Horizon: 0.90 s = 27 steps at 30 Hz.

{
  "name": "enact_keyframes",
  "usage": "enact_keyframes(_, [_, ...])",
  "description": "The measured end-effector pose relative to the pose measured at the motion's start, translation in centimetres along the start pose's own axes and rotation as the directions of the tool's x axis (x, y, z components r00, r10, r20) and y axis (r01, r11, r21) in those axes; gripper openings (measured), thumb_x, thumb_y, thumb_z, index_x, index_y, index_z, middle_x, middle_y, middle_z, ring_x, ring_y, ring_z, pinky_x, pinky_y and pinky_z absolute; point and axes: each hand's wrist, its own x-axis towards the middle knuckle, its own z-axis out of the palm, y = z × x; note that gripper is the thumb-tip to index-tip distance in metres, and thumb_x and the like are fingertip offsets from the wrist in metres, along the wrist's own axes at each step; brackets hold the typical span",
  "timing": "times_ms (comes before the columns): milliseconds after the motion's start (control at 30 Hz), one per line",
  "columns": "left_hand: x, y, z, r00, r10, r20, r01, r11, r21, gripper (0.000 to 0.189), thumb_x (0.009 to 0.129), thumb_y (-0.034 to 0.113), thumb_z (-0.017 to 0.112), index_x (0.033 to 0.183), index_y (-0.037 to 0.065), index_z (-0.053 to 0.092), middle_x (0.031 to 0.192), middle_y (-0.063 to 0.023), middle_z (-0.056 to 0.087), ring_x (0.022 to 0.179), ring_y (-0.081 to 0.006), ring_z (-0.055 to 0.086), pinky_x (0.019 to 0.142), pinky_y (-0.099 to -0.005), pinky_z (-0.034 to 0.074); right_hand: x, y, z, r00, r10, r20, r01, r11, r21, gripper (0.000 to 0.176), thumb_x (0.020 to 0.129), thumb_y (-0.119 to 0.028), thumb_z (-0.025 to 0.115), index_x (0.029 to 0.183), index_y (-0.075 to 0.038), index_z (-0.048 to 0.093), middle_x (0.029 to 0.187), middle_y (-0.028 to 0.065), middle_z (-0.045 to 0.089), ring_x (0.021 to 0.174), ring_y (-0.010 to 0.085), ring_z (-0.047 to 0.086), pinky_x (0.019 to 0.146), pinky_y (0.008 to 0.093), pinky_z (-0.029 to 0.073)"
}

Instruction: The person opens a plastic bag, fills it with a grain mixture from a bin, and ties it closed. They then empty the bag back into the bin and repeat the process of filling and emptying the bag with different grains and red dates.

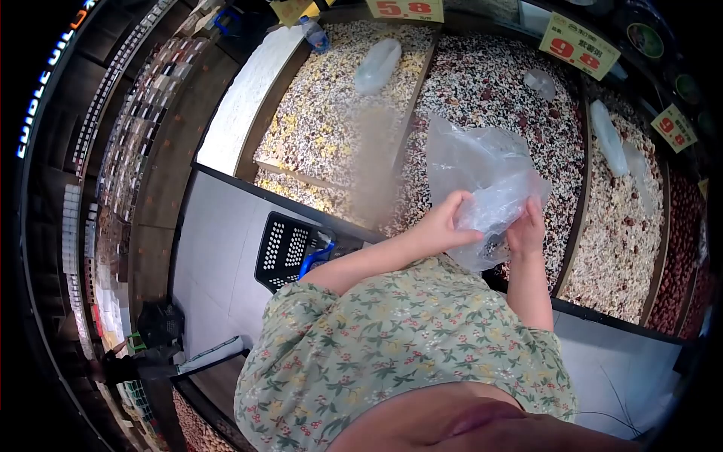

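Note:
A clear plastic bag [478, 162] is held in front of my body, over the bin of dark mixed grains and beans [482, 83]. It looks crumpled and thin, and I make out nothing inside it. My left hand [450, 226] grips its near left side, thumb and fingers bent against the plastic. On the opposite side, my right hand [526, 232] is closed on the same bag with fingers curled upward. Part of the right fingers is hidden by the film.
To the left lies a bin of yellow-and-white mixed grains [309, 113] with a clear plastic object [378, 68] on it. A paler grain bin [610, 248] is on the right. A black shopping basket [282, 248] stands below the bin edge. Price signs [578, 47] line the back.

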Motion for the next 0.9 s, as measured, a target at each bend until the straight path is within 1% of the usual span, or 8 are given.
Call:
enact_keyframes(267, [0.3, -2.3, -3.8, 0.993, -0.112, 0.037, 0.060, 0.745, 0.664, 0.032, 0.075, 0.012, 0.060, 0.105, 0.003, 0.056, 0.093, -0.0092, 0.060, 0.082, -0.0234, 0.059, 0.072, -0.0311, 0.046, 0.6, -3.3, 1.8, 0.965, -0.258, 0.039, 0.261, 0.959, -0.112, 0.063, 0.082, -0.020, 0.051, 0.135, -0.004, 0.022, 0.131, 0.0135, 0.036, 0.112, 0.0248, 0.046, 0.091, 0.0355, 0.041])
enact_keyframes(400, [1.2, -3.0, -5.6, 0.998, -0.016, -0.065, 0.041, 0.917, 0.396, 0.024, 0.083, 0.013, 0.054, 0.104, 0.002, 0.056, 0.091, -0.0037, 0.061, 0.081, -0.0119, 0.057, 0.073, -0.0267, 0.045, 1.0, -3.5, -0.6, 0.990, -0.105, 0.096, 0.122, 0.973, -0.197, 0.062, 0.081, -0.019, 0.054, 0.133, -0.003, 0.025, 0.128, 0.0145, 0.041, 0.102, 0.0223, 0.054, 0.083, 0.0308, 0.045])
enact_keyframes(500, [1.5, -1.5, -6.7, 0.975, 0.110, -0.191, -0.056, 0.962, 0.268, 0.023, 0.085, 0.014, 0.053, 0.104, 0.001, 0.055, 0.092, -0.0027, 0.060, 0.082, -0.0081, 0.056, 0.072, -0.0246, 0.045, 0.5, -3.4, -1.1, 0.983, 0.170, 0.073, -0.110, 0.855, -0.506, 0.056, 0.079, -0.015, 0.058, 0.128, -0.001, 0.036, 0.121, 0.0150, 0.048, 0.092, 0.0197, 0.058, 0.078, 0.0285, 0.046])
enact_keyframes(567, [1.6, -0.4, -6.7, 0.977, 0.037, -0.211, 0.012, 0.974, 0.227, 0.023, 0.084, 0.012, 0.054, 0.104, 0.000, 0.055, 0.092, -0.0034, 0.060, 0.082, -0.0076, 0.056, 0.072, -0.0244, 0.045, -1.1, -4.3, 2.0, 0.977, 0.005, 0.213, 0.163, 0.628, -0.761, 0.049, 0.076, -0.017, 0.063, 0.119, 0.001, 0.047, 0.114, 0.0150, 0.052, 0.086, 0.0203, 0.060, 0.076, 0.0289, 0.047])
enact_keyframes(633, [1.6, 0.3, -6.3, 0.969, -0.004, -0.246, 0.072, 0.960, 0.271, 0.021, 0.083, 0.011, 0.055, 0.101, 0.001, 0.055, 0.090, -0.0025, 0.060, 0.081, -0.0073, 0.055, 0.071, -0.0236, 0.044, -1.5, -5.0, 3.6, 0.974, -0.094, 0.207, 0.218, 0.642, -0.735, 0.046, 0.071, -0.017, 0.066, 0.112, 0.001, 0.053, 0.113, 0.0155, 0.053, 0.093, 0.0237, 0.057, 0.082, 0.0333, 0.045])
enact_keyframes(700, [1.4, 1.5, -5.5, 0.975, -0.066, -0.213, 0.138, 0.929, 0.344, 0.021, 0.082, 0.009, 0.055, 0.100, 0.001, 0.055, 0.090, -0.0023, 0.060, 0.081, -0.0073, 0.055, 0.071, -0.0233, 0.044, -0.9, -5.9, 6.1, 0.732, -0.352, 0.583, 0.644, 0.080, -0.761, 0.053, 0.066, -0.020, 0.068, 0.113, -0.002, 0.052, 0.115, 0.0163, 0.052, 0.104, 0.0279, 0.052, 0.089, 0.0383, 0.040])
enact_keyframes(767, [1.1, 1.4, -5.0, 0.975, -0.127, -0.182, 0.195, 0.886, 0.422, 0.020, 0.081, 0.007, 0.054, 0.100, 0.000, 0.055, 0.089, -0.0020, 0.060, 0.081, -0.0074, 0.055, 0.071, -0.0231, 0.044, -0.4, -5.4, 8.8, 0.685, -0.350, 0.639, 0.681, -0.007, -0.733, 0.058, 0.062, -0.022, 0.069, 0.114, -0.004, 0.051, 0.117, 0.0165, 0.051, 0.111, 0.0317, 0.046, 0.094, 0.0416, 0.035])
enact_keyframes(900, [0.6, 0.8, -3.5, 0.988, -0.115, -0.102, 0.127, 0.984, 0.122, 0.024, 0.077, -0.002, 0.050, 0.101, 0.000, 0.053, 0.094, -0.0020, 0.059, 0.084, -0.0073, 0.054, 0.073, -0.0231, 0.044, 0.5, -3.2, 8.6, 0.746, -0.060, 0.663, 0.635, -0.234, -0.736, 0.063, 0.058, -0.022, 0.069, 0.116, -0.006, 0.050, 0.112, 0.0150, 0.052, 0.106, 0.0364, 0.047, 0.093, 0.0429, 0.035])
